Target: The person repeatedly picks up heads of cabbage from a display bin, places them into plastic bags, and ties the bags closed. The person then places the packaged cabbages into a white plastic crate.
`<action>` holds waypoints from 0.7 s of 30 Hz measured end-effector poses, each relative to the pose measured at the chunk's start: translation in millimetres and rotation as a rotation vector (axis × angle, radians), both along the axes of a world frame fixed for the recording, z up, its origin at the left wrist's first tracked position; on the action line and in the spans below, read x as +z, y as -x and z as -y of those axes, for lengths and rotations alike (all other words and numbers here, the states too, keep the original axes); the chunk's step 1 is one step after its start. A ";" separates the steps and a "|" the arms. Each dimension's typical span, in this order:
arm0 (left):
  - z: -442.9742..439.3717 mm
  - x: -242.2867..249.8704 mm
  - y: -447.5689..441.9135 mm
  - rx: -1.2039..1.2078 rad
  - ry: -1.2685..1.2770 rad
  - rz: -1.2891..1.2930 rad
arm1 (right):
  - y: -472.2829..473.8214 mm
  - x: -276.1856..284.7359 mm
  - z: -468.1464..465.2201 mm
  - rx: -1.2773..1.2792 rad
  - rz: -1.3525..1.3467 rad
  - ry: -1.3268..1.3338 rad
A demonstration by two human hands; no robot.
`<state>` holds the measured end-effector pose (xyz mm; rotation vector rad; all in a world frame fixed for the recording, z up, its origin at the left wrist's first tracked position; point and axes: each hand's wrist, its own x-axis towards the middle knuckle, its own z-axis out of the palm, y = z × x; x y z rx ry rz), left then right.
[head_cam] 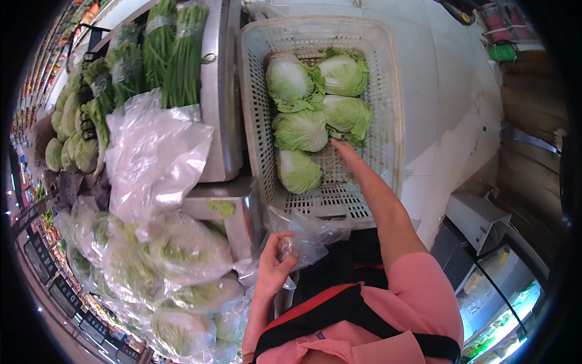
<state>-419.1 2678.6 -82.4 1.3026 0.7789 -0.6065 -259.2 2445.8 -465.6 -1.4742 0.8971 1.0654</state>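
Note:
My left hand (276, 263) grips a clear plastic bag (313, 234) between thumb and fingers, in front of the crate's near end. My right hand (344, 152) reaches down into a white perforated plastic crate (394, 118). Its fingertips are at the lower right of a napa cabbage (301, 130), close to loose green leaves; whether they touch it is unclear. Several napa cabbages lie in the crate, among them one at the far left (288, 82), one at the far right (343, 75), one at middle right (346, 113) and one nearest me (298, 171).
Left of the crate stands a steel counter (221, 136) with bundled green stalks (184, 59) and a stack of clear plastic bags (157, 159). Bagged cabbages (182, 245) are heaped below it. Tiled floor (423, 91) and cardboard boxes (527, 168) lie to the right, near a lit display case (504, 314).

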 end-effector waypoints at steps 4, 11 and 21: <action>12.8 -54.4 -29.5 -0.027 -0.105 0.077 | -8.6 -38.9 11.8 -0.103 -0.039 -0.031; 30.9 -166.2 -52.6 -0.278 -0.638 0.092 | 3.5 -102.4 -23.1 -0.454 -0.019 -0.333; 22.7 -183.8 -57.2 -0.213 -0.598 -0.004 | -1.7 -56.2 -71.4 -0.512 -0.078 -0.389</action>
